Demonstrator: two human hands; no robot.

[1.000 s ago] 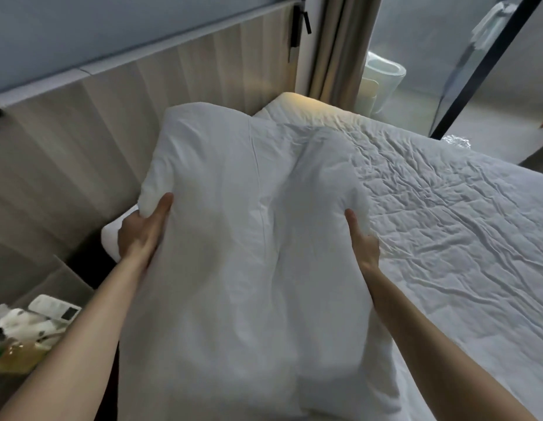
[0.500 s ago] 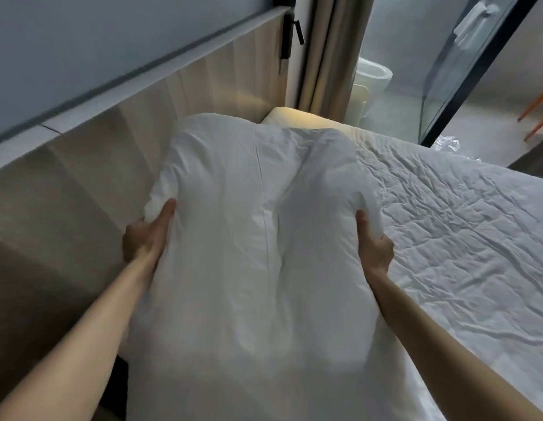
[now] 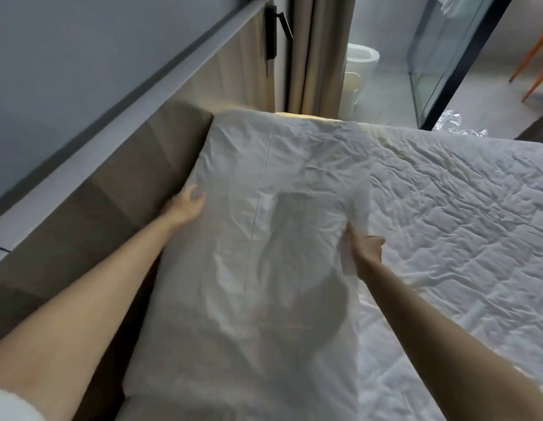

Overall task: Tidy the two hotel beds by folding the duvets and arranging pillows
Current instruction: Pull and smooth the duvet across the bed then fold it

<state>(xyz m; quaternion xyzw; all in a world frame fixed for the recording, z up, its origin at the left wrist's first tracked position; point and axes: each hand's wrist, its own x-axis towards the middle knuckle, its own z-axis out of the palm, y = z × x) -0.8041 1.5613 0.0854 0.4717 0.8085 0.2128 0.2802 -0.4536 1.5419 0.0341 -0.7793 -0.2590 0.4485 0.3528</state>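
— What do we hold?
— Our right hand point(image 3: 366, 249) pinches the right edge of the white pillow point(image 3: 264, 238). Our left hand point(image 3: 185, 205) is loose at the left edge, fingers spread, gripping nothing.
— Where is the pillow?
— Between our hands, lying on the bed point(image 3: 461, 223), just beside the headboard point(image 3: 118, 192). Past it hangs a curtain point(image 3: 319, 50).
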